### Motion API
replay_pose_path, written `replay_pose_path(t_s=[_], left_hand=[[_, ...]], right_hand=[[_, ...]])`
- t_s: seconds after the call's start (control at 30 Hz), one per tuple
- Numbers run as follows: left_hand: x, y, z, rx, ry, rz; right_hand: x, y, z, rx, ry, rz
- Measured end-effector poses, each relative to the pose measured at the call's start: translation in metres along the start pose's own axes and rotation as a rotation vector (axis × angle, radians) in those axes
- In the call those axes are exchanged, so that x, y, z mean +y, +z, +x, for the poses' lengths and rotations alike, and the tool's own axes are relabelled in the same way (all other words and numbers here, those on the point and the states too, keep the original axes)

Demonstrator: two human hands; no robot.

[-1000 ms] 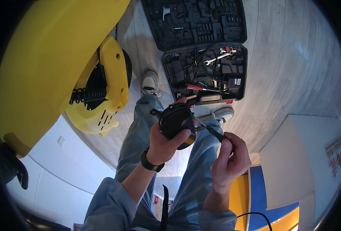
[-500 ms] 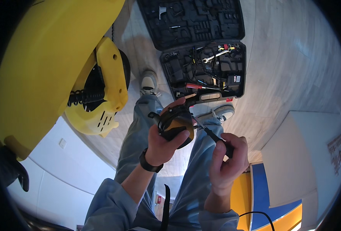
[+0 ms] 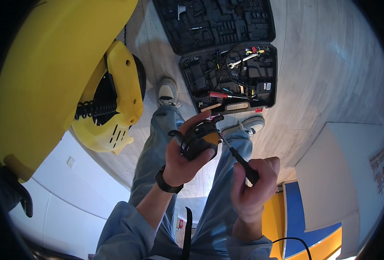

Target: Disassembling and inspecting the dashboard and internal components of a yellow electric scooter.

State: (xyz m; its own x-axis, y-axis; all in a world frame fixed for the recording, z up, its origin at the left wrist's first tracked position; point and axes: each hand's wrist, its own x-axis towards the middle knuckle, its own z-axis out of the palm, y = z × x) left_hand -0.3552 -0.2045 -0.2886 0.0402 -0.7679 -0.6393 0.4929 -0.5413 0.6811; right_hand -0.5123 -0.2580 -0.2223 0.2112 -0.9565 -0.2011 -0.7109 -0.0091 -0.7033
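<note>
My left hand is wrapped round a black rounded housing with small mounting tabs on its rim and a yellowish patch or reflection on its side. My right hand grips a screwdriver by its black handle; the metal shaft angles up-left to the housing's right edge, where I cannot tell exactly what the tip touches. The housing is held above my legs, between my shoes.
An open black tool case lies ahead with a wrench, red-handled screwdriver and cables. A large yellow machine body with a coil spring fills the left. A white panel stands at the lower right.
My right hand and the screwdriver handle have moved slightly downward, steepening the shaft's angle. The housing in my left hand has tilted a little.
</note>
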Motion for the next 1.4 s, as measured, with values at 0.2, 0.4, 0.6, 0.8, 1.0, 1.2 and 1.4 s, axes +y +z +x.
replay_pose_path(t_s=[0.2,0.4,0.6,0.8,1.0,1.2,1.4], left_hand=[[-0.009,-0.003,-0.004,-0.121,0.057,0.156],[-0.004,0.005,-0.003,-0.104,0.005,0.038],[-0.005,0.003,-0.004,-0.106,0.007,0.022],[-0.002,0.005,-0.004,-0.084,-0.026,-0.035],[-0.004,0.006,-0.005,-0.07,-0.032,-0.047],[-0.005,0.005,-0.004,-0.068,0.002,-0.057],[0.003,0.011,-0.004,-0.052,-0.057,-0.074]], right_hand=[[-0.02,-0.009,0.014,-0.02,-0.057,-0.04],[-0.021,-0.017,0.008,-0.086,0.005,-0.172],[-0.015,-0.012,-0.002,0.043,-0.029,-0.173],[-0.02,-0.018,-0.009,-0.044,0.053,-0.13],[-0.019,-0.015,-0.009,-0.039,0.027,-0.108],[-0.021,-0.014,-0.004,-0.045,-0.012,-0.132],[-0.018,-0.025,-0.007,-0.092,0.0,-0.181]])
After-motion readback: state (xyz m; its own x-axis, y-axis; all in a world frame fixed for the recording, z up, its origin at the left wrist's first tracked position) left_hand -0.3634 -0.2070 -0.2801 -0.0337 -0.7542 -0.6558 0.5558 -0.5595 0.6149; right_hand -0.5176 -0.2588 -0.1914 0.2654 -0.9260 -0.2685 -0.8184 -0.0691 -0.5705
